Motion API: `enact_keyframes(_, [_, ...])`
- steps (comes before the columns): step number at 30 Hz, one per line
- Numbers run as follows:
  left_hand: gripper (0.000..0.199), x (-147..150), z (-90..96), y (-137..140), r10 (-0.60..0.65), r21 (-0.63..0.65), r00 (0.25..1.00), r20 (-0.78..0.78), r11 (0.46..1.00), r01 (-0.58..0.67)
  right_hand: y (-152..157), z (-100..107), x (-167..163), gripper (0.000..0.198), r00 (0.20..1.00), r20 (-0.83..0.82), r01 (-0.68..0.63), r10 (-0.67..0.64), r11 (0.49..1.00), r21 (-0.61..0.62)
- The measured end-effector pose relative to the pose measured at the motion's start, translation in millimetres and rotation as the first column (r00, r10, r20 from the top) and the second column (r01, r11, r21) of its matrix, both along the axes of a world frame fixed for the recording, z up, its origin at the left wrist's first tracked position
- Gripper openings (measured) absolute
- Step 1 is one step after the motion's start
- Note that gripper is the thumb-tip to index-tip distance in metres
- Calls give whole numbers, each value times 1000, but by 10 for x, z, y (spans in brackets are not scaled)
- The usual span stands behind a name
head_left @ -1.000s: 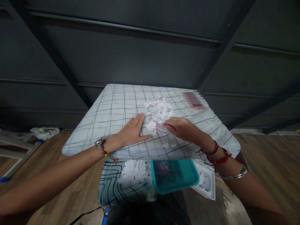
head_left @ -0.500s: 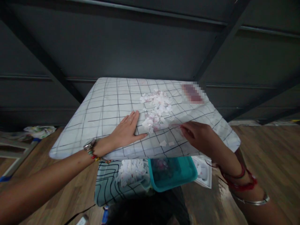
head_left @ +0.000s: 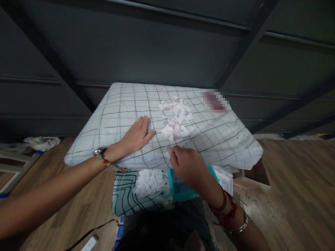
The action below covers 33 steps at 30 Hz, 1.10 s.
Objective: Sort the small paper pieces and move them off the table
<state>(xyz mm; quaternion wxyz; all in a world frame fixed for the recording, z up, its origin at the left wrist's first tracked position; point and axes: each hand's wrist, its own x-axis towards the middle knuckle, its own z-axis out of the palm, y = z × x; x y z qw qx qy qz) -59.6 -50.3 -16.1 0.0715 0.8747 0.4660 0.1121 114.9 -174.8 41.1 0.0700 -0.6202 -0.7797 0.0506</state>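
While the left hand [head_left: 136, 135] lies flat on the checked cloth [head_left: 125, 104], its fingers fairly close together and the thumb spread apart, the right hand [head_left: 188, 165] is working at the near edge, thumb and forefinger pinched together on a pale scrap [head_left: 169, 150]! Just beyond, near the middle of the cloth, sits the loose pile of paper bits [head_left: 176, 116], white with touches of pink, between the two hands but touching neither. Below the edge, a second heap of scraps [head_left: 150, 183] rests on a patterned cover [head_left: 120, 197], and right beside it is the teal tub [head_left: 171, 186], partly hidden by the right hand and forearm. A white box [head_left: 227, 182] peeks out past that. Far right corner of the cloth: a reddish item [head_left: 215, 101] (pixelated, so no telling what).
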Motion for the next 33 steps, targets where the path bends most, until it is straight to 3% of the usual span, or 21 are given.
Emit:
enact_keyframes(5, [71, -113, -31, 22, 18, 8, 1000, 11, 1000, -18, -77, -8, -211, 21, 983, -8, -183, 183, 983, -12])
enact_keyframes(8, [71, -107, -62, 50, 20, 5, 1000, 6, 1000, -20, -54, 48, -14, 21, 967, -70, -249, 247, 968, -20])
enact_keyframes(11, [71, -52, -57, 90, 24, -10, 1000, -7, 1000, -25, 94, 127, 340, 23, 980, -101, -168, 173, 984, 53])
enact_keyframes(15, [71, 66, 9, 146, 34, -19, 998, -44, 999, -35, 406, 159, 673, 25, 993, 48, -114, 110, 991, 67])
enact_keyframes(19, [71, 165, 46, 179, 23, -24, 998, -54, 999, -24, 591, 102, 728, 26, 963, 198, -201, 182, 976, 79])
enact_keyframes(25, [70, 181, -31, 149, -29, 20, 997, -74, 999, 30, 478, 115, 780, 20, 867, 306, -429, 392, 901, 62])
enact_keyframes(33, [70, 163, -80, 133, -7, 14, 997, -74, 1000, 8, 405, 160, 787, 21, 860, 328, -428, 390, 902, 52])
